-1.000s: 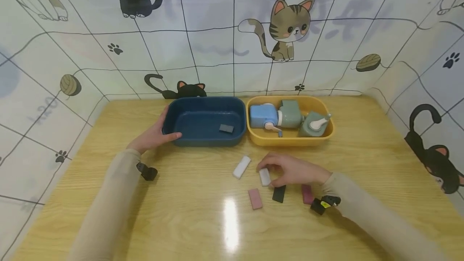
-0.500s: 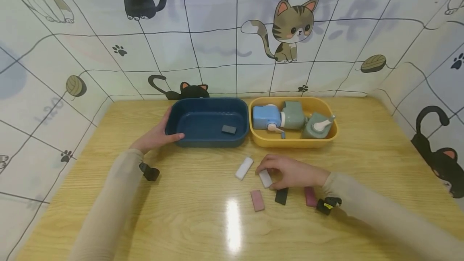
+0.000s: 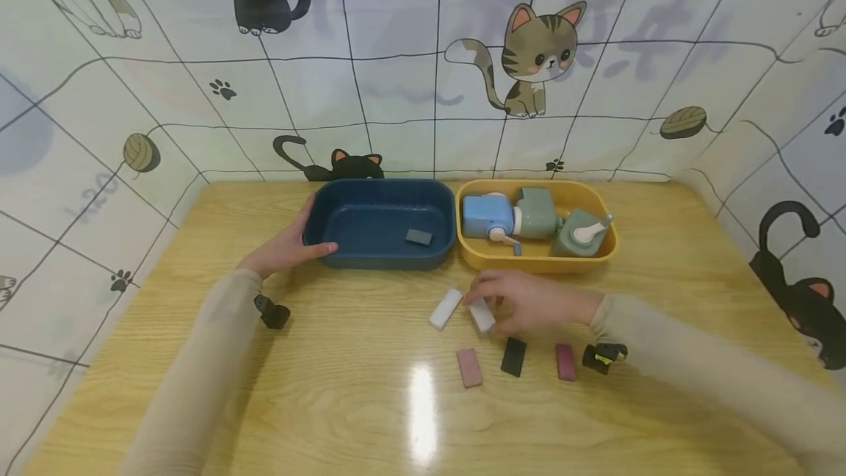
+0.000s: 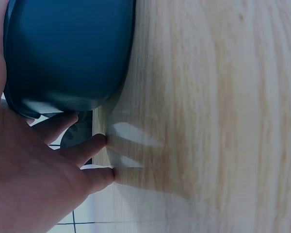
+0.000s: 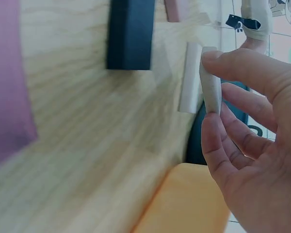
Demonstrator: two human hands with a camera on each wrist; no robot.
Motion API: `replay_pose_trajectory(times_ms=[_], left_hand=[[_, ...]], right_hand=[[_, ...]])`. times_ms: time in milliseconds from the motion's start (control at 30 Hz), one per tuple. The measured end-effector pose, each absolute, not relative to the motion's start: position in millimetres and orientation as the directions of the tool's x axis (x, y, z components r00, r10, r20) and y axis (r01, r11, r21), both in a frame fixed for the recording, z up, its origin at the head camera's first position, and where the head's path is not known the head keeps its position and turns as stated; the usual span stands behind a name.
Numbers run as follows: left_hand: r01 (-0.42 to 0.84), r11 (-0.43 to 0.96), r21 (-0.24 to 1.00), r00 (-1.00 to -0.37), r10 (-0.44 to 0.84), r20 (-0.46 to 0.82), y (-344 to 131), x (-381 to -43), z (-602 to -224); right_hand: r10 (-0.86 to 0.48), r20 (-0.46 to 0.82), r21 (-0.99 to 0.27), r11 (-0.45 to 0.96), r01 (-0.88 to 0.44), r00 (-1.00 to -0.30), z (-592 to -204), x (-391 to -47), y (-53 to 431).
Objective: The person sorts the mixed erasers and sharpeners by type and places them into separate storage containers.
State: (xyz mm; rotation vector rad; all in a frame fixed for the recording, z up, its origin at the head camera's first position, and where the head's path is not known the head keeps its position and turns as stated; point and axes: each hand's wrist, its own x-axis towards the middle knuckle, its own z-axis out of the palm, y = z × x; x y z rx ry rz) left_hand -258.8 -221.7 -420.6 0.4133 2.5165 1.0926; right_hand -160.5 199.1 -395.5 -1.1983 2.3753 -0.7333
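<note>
In the head view my right hand (image 3: 525, 301) pinches a white eraser (image 3: 482, 316) between thumb and fingertips. The right wrist view shows this eraser (image 5: 211, 87) held at its two ends, raised off the wood. A second white eraser (image 3: 446, 309) lies just left of it. Nearer the front lie a pink eraser (image 3: 469, 367), a black one (image 3: 513, 356) and a dark magenta one (image 3: 565, 362). My left hand (image 3: 288, 247) rests at the left end of a dark blue bin (image 3: 380, 261), thumb over the rim, other fingers straight and spread. One grey eraser (image 3: 418, 237) lies inside it.
A yellow bin (image 3: 538, 264) stands right beside the blue one. It holds a blue crank pencil sharpener (image 3: 487, 217) and two grey-green sharpeners, one a crank type (image 3: 581, 232). A wall with printed cats rises behind the wooden table (image 3: 330, 388).
My right hand has raised the white eraser and moved slightly toward the bins, uncovering more of the black and magenta erasers. The left hand keeps its place at the blue bin.
</note>
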Motion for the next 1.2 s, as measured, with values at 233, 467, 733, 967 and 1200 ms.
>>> replay_pose_trajectory(times_ms=[233,467,733,967,1200], left_hand=[[0.122,0.663,0.738,-0.891,0.401,-0.213,-224,-258,-420],[0.129,0.67,0.731,-0.894,0.398,-0.207,-226,-254,-415],[0.119,0.661,0.741,-0.888,0.405,-0.218,-225,-255,-422],[0.136,0.66,0.739,-0.888,0.411,-0.205,-223,-257,-422],[0.117,0.638,0.761,-0.882,0.419,-0.216,-212,-245,-399]], right_hand=[[-0.832,-0.071,-0.565,0.488,-0.665,-0.551,-378,-164,191],[-0.846,-0.059,-0.562,0.467,-0.683,-0.53,-367,-171,180],[-0.859,-0.033,-0.554,0.441,-0.706,-0.511,-362,-178,177],[-0.862,0.011,-0.569,0.411,-0.712,-0.506,-357,-187,176],[-0.836,-0.044,-0.558,0.475,-0.68,-0.548,-349,-195,177]])
